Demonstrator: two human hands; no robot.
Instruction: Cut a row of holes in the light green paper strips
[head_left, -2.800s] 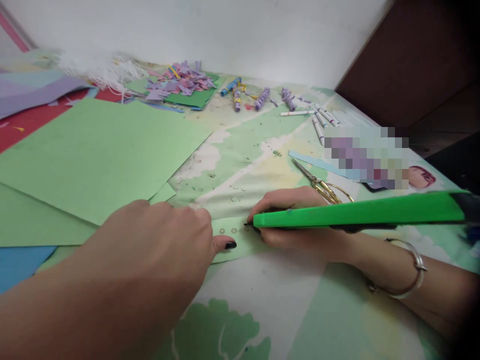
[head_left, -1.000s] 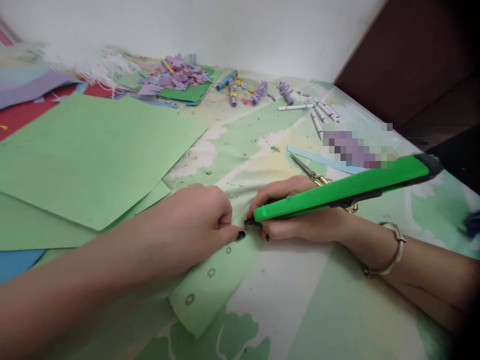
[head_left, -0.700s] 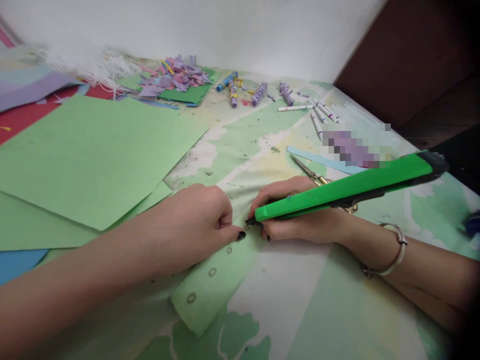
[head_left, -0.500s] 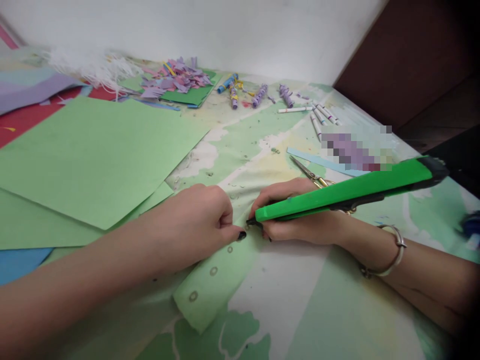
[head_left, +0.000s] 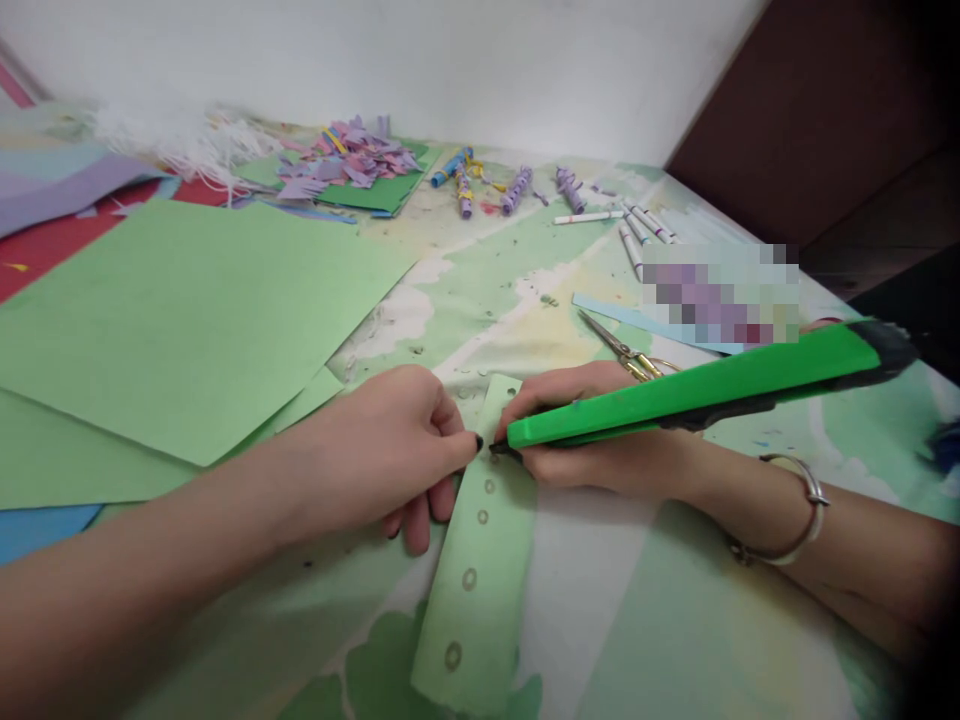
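Head view: pale-green strip [head_left: 491, 610] with grey rings [head_left: 453, 656]; left grip [head_left: 390, 450] unclear, right grip [head_left: 600, 465] around green tool [head_left: 697, 387].

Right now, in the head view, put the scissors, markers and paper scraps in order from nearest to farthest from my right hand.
1. Scissors: just beyond your right hand.
2. Markers: farther back, past the scissors.
3. Paper scraps: farthest, at the back and well to the left.

A craft space (markers [head_left: 631, 251], scissors [head_left: 624, 350], paper scraps [head_left: 356, 155]).
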